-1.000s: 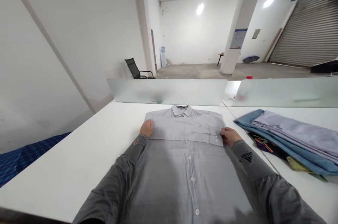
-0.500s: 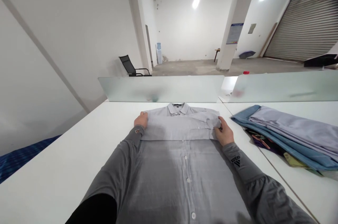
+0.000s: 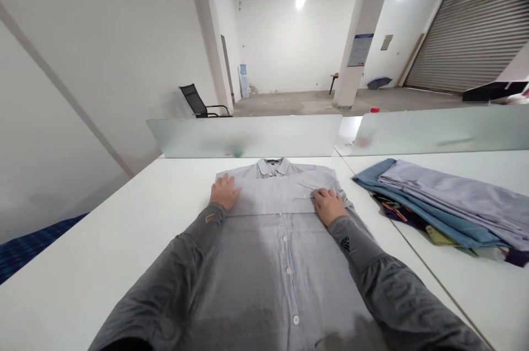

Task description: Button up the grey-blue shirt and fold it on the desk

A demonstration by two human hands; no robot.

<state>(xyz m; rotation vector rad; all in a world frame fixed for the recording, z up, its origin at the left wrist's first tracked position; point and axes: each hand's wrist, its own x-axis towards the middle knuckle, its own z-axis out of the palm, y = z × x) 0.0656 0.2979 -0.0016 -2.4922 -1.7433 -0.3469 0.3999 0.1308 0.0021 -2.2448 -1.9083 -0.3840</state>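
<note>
A grey button-up shirt [image 3: 252,263] lies front up, its collar at the far end and its row of white buttons running toward me. The sleeves are folded straight across the chest as a lighter band [image 3: 273,194] just below the collar. On the left end of this band my left hand [image 3: 224,192] rests flat with its fingers spread. My right hand [image 3: 329,206] presses on the band near its right end, fingers laid over the cloth and slightly bent. Some creased fabric shows just beyond the right hand.
A stack of folded clothes [image 3: 446,202], grey and blue on top, lies to the right across a table seam. Frosted partitions [image 3: 248,136] line the far edge of the white table [image 3: 124,241]. Blue patterned cloth [image 3: 37,243] shows at the far left, and a black chair [image 3: 194,100] stands behind.
Both hands have let go of the band's ends and now lie on top of it. The right hand has moved inward to the left. The view has shifted slightly.
</note>
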